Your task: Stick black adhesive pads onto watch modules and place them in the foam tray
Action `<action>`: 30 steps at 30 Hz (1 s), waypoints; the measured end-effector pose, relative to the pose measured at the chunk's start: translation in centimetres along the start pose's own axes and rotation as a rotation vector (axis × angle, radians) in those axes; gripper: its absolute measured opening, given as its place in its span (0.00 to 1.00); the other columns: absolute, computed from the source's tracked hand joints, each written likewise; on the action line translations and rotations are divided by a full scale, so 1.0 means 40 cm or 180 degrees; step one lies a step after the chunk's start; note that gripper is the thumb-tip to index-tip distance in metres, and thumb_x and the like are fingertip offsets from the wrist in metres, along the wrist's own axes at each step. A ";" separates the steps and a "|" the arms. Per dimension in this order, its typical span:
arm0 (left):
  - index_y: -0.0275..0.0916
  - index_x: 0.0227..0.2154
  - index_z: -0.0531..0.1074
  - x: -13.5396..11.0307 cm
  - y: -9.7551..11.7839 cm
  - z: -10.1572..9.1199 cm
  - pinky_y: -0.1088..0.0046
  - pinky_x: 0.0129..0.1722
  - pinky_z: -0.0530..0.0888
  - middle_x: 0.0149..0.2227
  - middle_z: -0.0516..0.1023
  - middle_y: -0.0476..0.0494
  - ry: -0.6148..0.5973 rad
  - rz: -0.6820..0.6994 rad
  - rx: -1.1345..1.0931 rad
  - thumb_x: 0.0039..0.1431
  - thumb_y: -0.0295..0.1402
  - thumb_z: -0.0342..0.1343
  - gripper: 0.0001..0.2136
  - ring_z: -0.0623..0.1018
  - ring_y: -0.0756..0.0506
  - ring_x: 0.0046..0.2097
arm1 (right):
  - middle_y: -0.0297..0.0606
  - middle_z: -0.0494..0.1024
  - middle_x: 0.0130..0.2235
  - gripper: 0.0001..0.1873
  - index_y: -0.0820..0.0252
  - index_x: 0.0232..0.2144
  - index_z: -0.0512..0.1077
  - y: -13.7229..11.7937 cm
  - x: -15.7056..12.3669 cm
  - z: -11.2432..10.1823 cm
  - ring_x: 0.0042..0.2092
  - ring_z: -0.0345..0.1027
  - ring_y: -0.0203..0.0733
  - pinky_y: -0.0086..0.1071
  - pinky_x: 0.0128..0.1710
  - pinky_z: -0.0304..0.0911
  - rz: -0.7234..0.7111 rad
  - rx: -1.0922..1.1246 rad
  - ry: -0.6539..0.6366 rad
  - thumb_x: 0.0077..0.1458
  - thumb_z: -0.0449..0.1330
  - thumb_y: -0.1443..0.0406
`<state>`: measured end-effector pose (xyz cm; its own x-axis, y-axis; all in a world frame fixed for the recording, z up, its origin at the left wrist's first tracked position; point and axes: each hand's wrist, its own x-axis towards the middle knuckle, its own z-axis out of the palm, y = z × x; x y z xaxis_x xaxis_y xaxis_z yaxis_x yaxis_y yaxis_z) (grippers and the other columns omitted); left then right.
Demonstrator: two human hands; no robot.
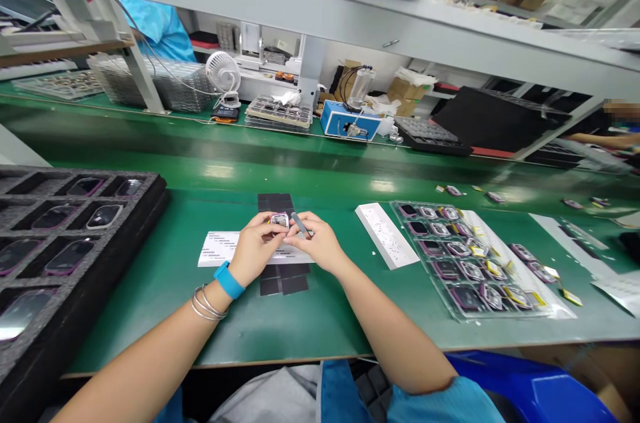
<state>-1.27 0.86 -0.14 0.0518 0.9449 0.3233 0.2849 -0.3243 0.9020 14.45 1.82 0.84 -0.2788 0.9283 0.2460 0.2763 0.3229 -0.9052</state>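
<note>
Two hands are hovering close together above the near half of the green bench (335,336), the left hand (257,246) and the right hand (320,246) almost meeting at their fingertips. Between them, just beyond the thumbs, a small purple-edged device (280,219) is sitting in the pinching fingers of the left hand. The right hand is gripping a slim grey tool (301,225), which is leaning just right of the device; whether the two are touching, I cannot tell. Beneath the hands, a printed sheet (220,247) is lying across some black strips (295,285). A blue band (229,281) and thin bangles (207,306) are circling the left wrist. To the right, a white block (387,236) is lying beside a clear tray (467,316), which is holding rows of purple-edged units (467,296). At the left, a foam tray (150,186) is holding dark screens (70,256) in its slots. On the far side, a white fan (223,71) is standing left of a blue box (347,119).
</note>
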 end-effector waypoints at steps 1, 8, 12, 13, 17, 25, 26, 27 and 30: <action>0.42 0.28 0.79 0.001 0.000 -0.001 0.65 0.42 0.75 0.43 0.73 0.41 -0.0025 -0.0021 0.0002 0.48 0.35 0.57 0.07 0.74 0.42 0.46 | 0.37 0.70 0.39 0.08 0.58 0.24 0.74 -0.005 0.002 -0.005 0.42 0.67 0.39 0.26 0.30 0.62 -0.0001 -0.0004 -0.0057 0.44 0.66 0.60; 0.40 0.27 0.79 0.009 -0.015 -0.004 0.62 0.49 0.69 0.38 0.76 0.41 0.0029 -0.0451 -0.0243 0.45 0.33 0.60 0.06 0.72 0.39 0.49 | 0.33 0.74 0.24 0.09 0.60 0.25 0.72 -0.015 -0.005 -0.241 0.26 0.69 0.38 0.30 0.29 0.61 0.0395 -0.0840 0.1056 0.45 0.63 0.60; 0.39 0.46 0.73 0.004 -0.016 0.005 0.63 0.46 0.70 0.41 0.75 0.42 -0.0069 -0.0819 -0.1147 0.42 0.31 0.63 0.23 0.75 0.44 0.42 | 0.38 0.75 0.23 0.05 0.63 0.25 0.75 0.041 -0.022 -0.411 0.28 0.71 0.44 0.32 0.28 0.59 0.1417 -0.2271 0.1346 0.45 0.61 0.65; 0.39 0.52 0.68 0.002 -0.013 0.006 0.64 0.46 0.70 0.41 0.75 0.43 -0.0063 -0.0924 -0.1308 0.41 0.31 0.64 0.30 0.76 0.45 0.40 | 0.42 0.77 0.25 0.06 0.64 0.25 0.76 0.054 -0.023 -0.432 0.30 0.72 0.46 0.32 0.29 0.59 0.1608 -0.2534 0.1240 0.46 0.60 0.66; 0.37 0.54 0.65 0.001 0.000 0.005 0.66 0.48 0.69 0.41 0.76 0.44 0.0016 -0.1207 -0.1578 0.38 0.29 0.66 0.35 0.75 0.47 0.40 | 0.49 0.78 0.34 0.12 0.66 0.34 0.77 0.068 -0.007 -0.404 0.37 0.72 0.49 0.34 0.34 0.60 0.1611 -0.2825 0.1423 0.53 0.54 0.66; 0.35 0.39 0.73 0.004 0.012 0.004 0.69 0.38 0.75 0.34 0.77 0.45 0.0054 -0.1736 -0.2482 0.38 0.28 0.67 0.20 0.77 0.48 0.35 | 0.38 0.77 0.36 0.13 0.57 0.36 0.75 -0.006 0.000 -0.060 0.31 0.70 0.38 0.30 0.30 0.63 -0.0147 -0.0693 0.0374 0.46 0.64 0.60; 0.35 0.38 0.73 0.004 0.012 0.004 0.70 0.36 0.75 0.33 0.78 0.45 0.0061 -0.1763 -0.2522 0.38 0.28 0.67 0.19 0.77 0.48 0.34 | 0.38 0.77 0.37 0.14 0.56 0.36 0.75 -0.011 -0.006 -0.031 0.32 0.70 0.38 0.29 0.30 0.63 -0.0250 -0.0653 0.0281 0.44 0.66 0.61; 0.35 0.37 0.73 0.003 0.013 0.003 0.71 0.35 0.75 0.33 0.78 0.45 0.0062 -0.1777 -0.2548 0.38 0.28 0.67 0.19 0.78 0.48 0.33 | 0.37 0.77 0.37 0.14 0.56 0.37 0.75 -0.013 -0.011 -0.011 0.33 0.70 0.38 0.28 0.30 0.63 -0.0304 -0.0635 0.0215 0.43 0.66 0.63; 0.36 0.38 0.72 0.001 0.014 0.003 0.70 0.37 0.76 0.35 0.78 0.43 -0.0018 -0.1778 -0.2616 0.40 0.29 0.67 0.19 0.78 0.46 0.36 | 0.35 0.77 0.35 0.12 0.55 0.35 0.75 -0.006 -0.014 0.007 0.35 0.70 0.38 0.28 0.30 0.63 -0.0251 -0.0616 0.0216 0.44 0.65 0.67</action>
<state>-1.01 0.74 0.35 0.1175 0.9711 -0.2078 -0.4822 0.2387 0.8429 14.29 1.16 0.82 -0.2459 0.9069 0.3422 0.4293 0.4184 -0.8004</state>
